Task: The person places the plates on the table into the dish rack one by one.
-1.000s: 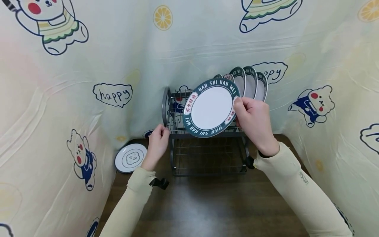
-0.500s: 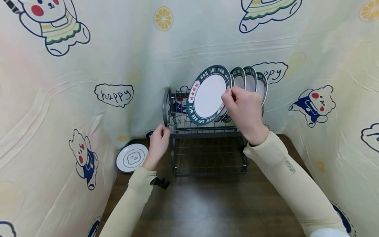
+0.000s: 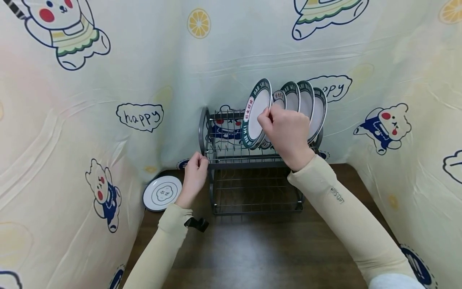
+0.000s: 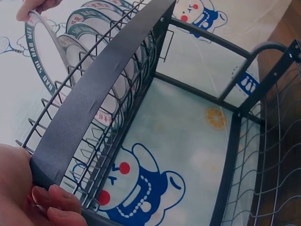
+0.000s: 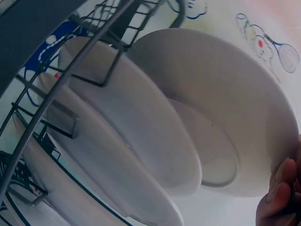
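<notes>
My right hand pinches the right edge of a white plate with a green lettered rim. The plate stands nearly upright at the upper tier of a dark metal dish rack; whether its lower edge touches the wires cannot be made out. To its right, several plates stand in the same tier, partly hidden by that hand. In the right wrist view, the held plate's pale underside faces the camera, with my fingers at its edge. My left hand grips the rack's upper left front corner.
Another white plate lies on the dark wooden surface, left of the rack. The rack's lower tier shows bare wires. Patterned cloth surrounds the work space at the back and both sides.
The right hand has shifted slightly left, turning the plate from facing the head camera to nearly edge-on over the upper tier, beside the other plates. My left hand has stayed on the rack.
</notes>
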Demonstrator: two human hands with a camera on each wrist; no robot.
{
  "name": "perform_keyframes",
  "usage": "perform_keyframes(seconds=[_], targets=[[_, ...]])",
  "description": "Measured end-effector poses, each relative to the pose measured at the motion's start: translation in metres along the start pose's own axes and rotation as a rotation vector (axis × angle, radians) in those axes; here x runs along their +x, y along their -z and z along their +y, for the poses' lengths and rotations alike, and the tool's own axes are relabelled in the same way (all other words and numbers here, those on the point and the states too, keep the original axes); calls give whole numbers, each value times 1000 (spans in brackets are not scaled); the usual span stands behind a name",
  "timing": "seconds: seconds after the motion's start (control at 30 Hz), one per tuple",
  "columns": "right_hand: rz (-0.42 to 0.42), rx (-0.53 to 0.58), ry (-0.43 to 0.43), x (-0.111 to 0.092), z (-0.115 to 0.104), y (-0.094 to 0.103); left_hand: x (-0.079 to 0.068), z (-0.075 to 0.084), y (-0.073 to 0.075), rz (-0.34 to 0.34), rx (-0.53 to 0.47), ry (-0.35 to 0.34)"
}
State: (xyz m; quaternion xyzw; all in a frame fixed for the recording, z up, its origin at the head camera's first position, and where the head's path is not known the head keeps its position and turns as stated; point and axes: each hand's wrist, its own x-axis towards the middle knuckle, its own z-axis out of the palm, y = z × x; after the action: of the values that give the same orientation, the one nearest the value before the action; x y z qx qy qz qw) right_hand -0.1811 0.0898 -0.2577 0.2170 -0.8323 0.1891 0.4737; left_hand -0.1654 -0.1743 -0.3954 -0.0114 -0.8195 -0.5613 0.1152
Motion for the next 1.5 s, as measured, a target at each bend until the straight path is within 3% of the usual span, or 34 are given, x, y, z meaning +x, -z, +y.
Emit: perform_keyframes(seconds=[0.37, 0.67, 1.0, 1.23, 1.3, 1.5], targets=[[-21, -111, 31, 2, -12, -15, 0, -1, -2, -6, -37, -4], [-122, -138, -10, 4, -19, -26, 0, -2, -2, -3, -49, -13], [-151, -187, -29, 5, -25, -33, 1, -5, -2, 9, -53, -28], [-218, -218, -75, 9, -32, -37, 0, 2, 1, -4, -63, 4], [-240, -225, -82, 8, -32, -38, 2, -5, 0, 4, -71, -13], [-290, -209, -106, 6, -32, -43, 1, -6, -3, 14, -70, -39]])
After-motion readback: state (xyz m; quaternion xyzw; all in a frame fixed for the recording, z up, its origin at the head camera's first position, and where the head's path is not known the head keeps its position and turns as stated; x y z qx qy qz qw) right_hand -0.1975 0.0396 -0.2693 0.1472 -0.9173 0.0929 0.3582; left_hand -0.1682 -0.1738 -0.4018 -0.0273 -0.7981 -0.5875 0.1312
